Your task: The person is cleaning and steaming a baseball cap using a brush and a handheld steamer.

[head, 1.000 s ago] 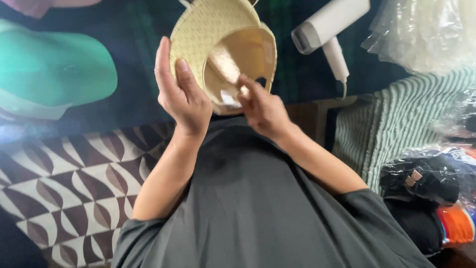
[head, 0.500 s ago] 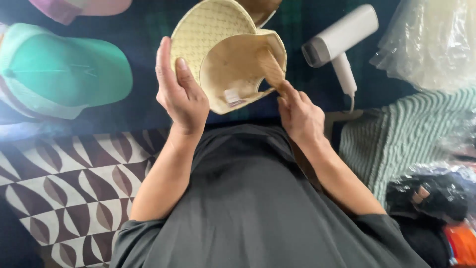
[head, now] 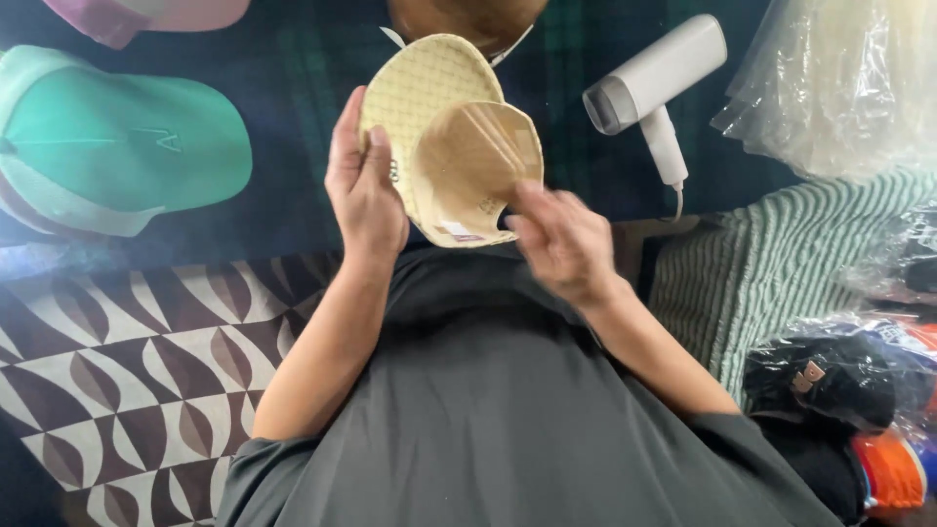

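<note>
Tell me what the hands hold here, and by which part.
The left hand grips a cream woven cap by its brim edge. The right hand touches the rim of the crown's opening; its grip is blurred.

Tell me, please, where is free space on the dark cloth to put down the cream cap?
The left hand and right hand hold the cream cap. Bare dark cloth shows between the green cap and the left hand, and a narrower strip between the cream cap and the white handheld steamer. The right side is crowded with plastic bags.
</note>
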